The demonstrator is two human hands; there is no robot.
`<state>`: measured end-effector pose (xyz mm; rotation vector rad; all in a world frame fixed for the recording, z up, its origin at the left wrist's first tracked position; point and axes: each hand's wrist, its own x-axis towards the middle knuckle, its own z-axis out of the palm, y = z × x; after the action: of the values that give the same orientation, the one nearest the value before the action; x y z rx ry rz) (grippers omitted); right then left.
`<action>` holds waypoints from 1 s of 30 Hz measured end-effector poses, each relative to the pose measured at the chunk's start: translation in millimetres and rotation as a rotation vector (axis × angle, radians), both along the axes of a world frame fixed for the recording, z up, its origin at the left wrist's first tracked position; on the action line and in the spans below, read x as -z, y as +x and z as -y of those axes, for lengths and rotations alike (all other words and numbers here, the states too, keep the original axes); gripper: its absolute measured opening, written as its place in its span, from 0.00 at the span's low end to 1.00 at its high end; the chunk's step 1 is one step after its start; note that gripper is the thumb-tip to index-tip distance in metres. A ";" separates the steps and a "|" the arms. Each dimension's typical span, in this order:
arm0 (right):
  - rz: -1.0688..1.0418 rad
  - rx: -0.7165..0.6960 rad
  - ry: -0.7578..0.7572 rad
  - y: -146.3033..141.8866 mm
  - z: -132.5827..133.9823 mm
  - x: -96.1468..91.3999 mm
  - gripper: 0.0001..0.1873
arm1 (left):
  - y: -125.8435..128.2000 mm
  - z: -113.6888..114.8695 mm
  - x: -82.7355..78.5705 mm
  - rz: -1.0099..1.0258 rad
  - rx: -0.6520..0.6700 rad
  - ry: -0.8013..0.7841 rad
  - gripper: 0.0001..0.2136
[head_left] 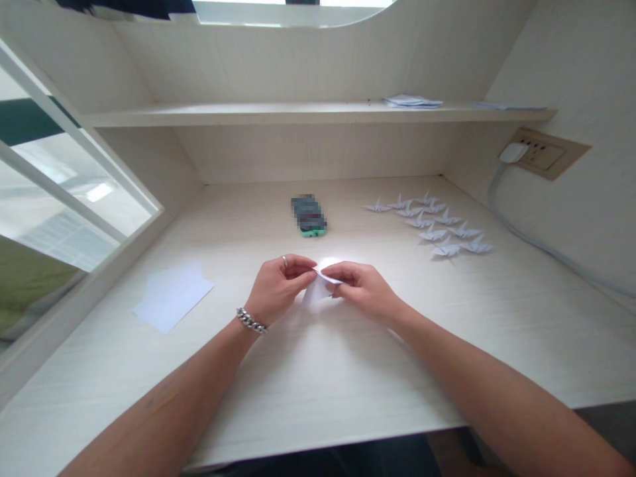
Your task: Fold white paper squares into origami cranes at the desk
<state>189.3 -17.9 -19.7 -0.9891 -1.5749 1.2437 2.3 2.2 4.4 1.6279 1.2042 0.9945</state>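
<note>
A small piece of white folded paper [316, 291] is held between both hands, just above the middle of the desk. My left hand [281, 281], with a ring and a chain bracelet, pinches its upper left edge between thumb and fingers. On the other side my right hand [365, 286] grips the folded right edge. Part of the paper is hidden behind the fingers. Several folded white paper cranes [432, 235] stand in rows at the back right. To the left lies a stack of white paper sheets [173, 295], slightly fanned.
A blurred dark phone-like object with a green end [313, 232] lies beyond my hands. A cable [541, 248] runs from the wall socket [551, 154] along the right side. More papers [412, 101] rest on the shelf [248, 118]. A framed partition [134, 245] borders the left.
</note>
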 end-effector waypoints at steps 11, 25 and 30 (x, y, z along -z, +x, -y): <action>-0.041 0.072 -0.111 1.0 -1.2 -1.5 0.13 | 0.2 2.1 -1.4 0.194 0.092 -0.178 0.13; -0.188 0.019 -0.320 3.3 -3.0 -1.3 0.16 | 1.2 5.2 1.2 0.147 0.249 0.102 0.05; -0.129 0.196 -0.160 8.7 -7.1 -3.5 0.20 | -0.6 1.5 2.2 0.024 0.168 0.009 0.07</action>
<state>198.0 -10.9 -16.2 -1.1130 -1.2634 1.2829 1.7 0.6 2.2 1.6894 1.0293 0.9118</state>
